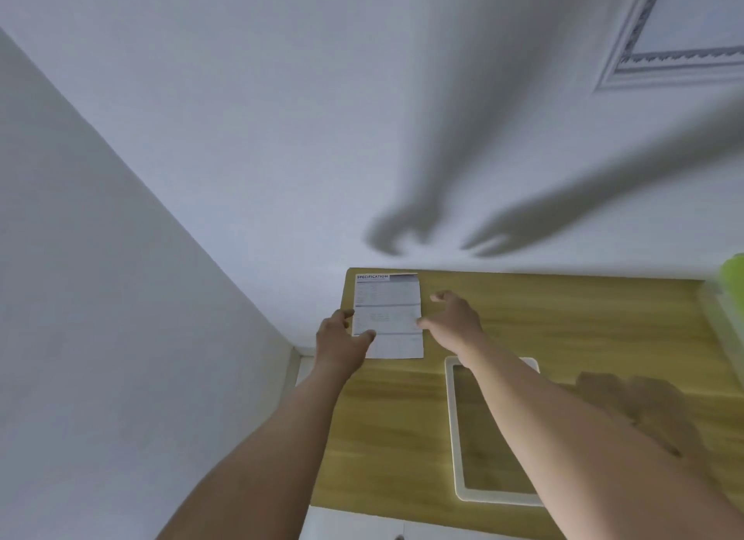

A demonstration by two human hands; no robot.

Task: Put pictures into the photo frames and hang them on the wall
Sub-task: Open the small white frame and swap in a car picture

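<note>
**Item 1: specification sheet** (388, 310). White printed page headed "SPECIFICATION"; the smaller print is too blurred to read. It lies flat at the far left corner of the wooden surface (583, 318), with its top edge close to the wall (282, 136).

**Item 2: left grip** (342, 338). At the sheet's left edge. The thumb lies on top of the paper near its lower left, and the fingers curl at the edge, pinching the sheet. Bare forearm reaches in from the lower left.

**Item 3: right grip** (455, 318). At the sheet's right edge. Fingers spread and relaxed, holding nothing. The thumb tip is at the paper's edge; whether it touches cannot be told.

**Item 4: photo frame** (453, 418). White with rounded corners, lying flat on the surface near the sheet's lower right corner. The wood grain shows through its opening. The right forearm crosses over its upper part.

**Item 5: framed picture** (664, 66). Pale ornate moulding, hanging on the wall at upper right, partly cut off by the view's edge.

**Item 6: green object** (732, 273). At the right edge of the surface; kind unclear.

**Item 7: shadows** (402, 233). Two arm and hand shapes cast on the wall above the surface.
</note>
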